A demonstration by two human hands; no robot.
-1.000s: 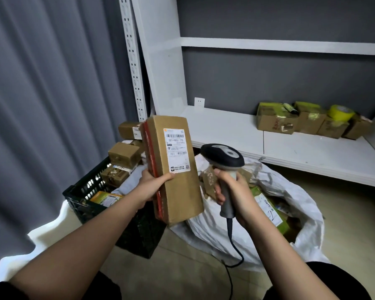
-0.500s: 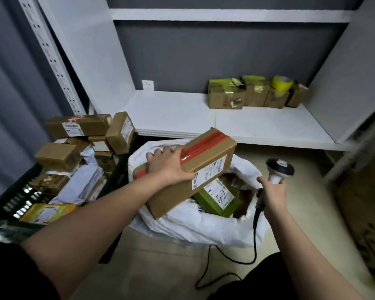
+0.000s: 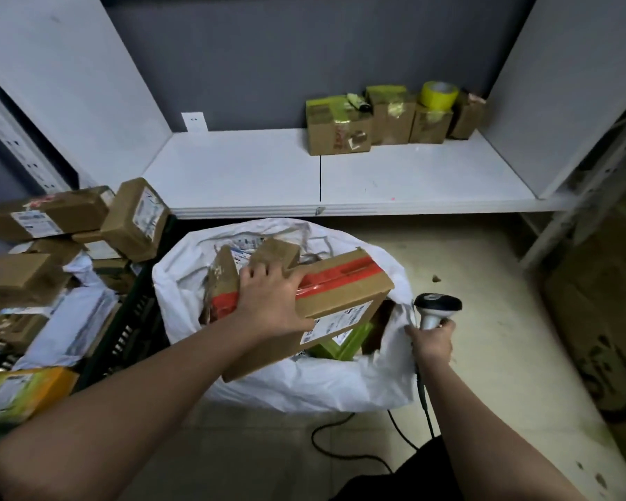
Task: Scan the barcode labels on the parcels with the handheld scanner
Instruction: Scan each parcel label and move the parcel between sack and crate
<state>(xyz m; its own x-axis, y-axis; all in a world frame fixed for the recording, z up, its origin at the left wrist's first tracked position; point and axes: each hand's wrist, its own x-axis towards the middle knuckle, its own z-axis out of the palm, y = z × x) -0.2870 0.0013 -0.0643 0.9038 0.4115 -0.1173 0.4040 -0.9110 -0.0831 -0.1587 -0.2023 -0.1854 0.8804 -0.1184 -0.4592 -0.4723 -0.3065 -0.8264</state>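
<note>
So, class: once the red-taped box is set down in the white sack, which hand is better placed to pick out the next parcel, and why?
Left. The left hand already reaches over the white sack, gripping the red-taped box; the right hand is occupied gripping the scanner.

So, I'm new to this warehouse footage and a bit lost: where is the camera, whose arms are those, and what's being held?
The camera sits on a person's head, looking down, so the arms are their own. The left hand grips a long cardboard parcel with red tape and a white label, over an open white sack on the floor that holds more parcels. The right hand holds a corded handheld scanner, pointed away from the label. On the left, a dark crate is piled with parcels. Behind, a white shelf carries small boxes and a yellow tape roll.
</note>
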